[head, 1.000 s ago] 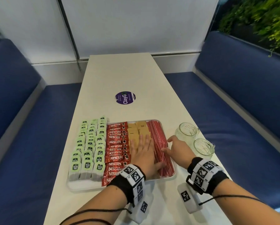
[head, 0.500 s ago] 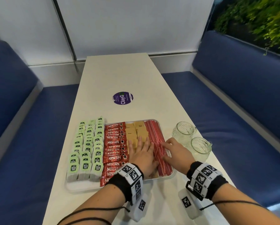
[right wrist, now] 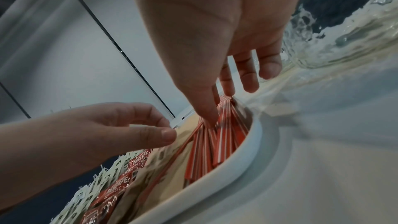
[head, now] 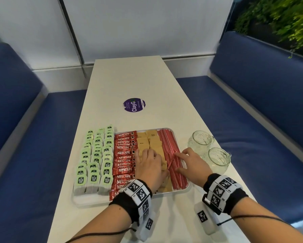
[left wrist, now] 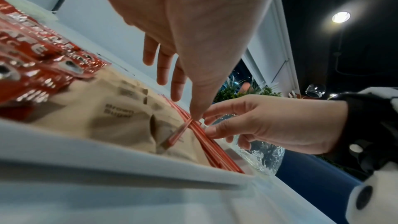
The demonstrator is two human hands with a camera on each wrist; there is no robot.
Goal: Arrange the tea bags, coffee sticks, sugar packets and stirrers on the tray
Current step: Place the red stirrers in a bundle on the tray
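A white tray (head: 94, 201) holds rows of green tea bags (head: 94, 160), red coffee sticks (head: 124, 151), brown sugar packets (head: 152, 142) and red stirrers (head: 166, 142) along its right side. One stirrer (head: 171, 161) lies askew across the sugar packets. My left hand (head: 148, 165) hovers over the sugar packets with loosely bent fingers and holds nothing; its thumb is near the askew stirrer's lower end. My right hand (head: 191, 163) rests on the stirrer row. Its index finger touches the askew stirrer's upper end and its thumb (right wrist: 210, 122) presses on the row.
Two empty glass jars (head: 199, 140) (head: 218, 159) stand on the white table just right of the tray, close behind my right hand. A purple round sticker (head: 134, 104) lies farther up the table. Blue benches (head: 252, 111) flank both sides.
My left hand has drawn its flat fingers back from the sugar packets and bent them. My right hand moved onto the stirrers, and one stirrer now lies askew.
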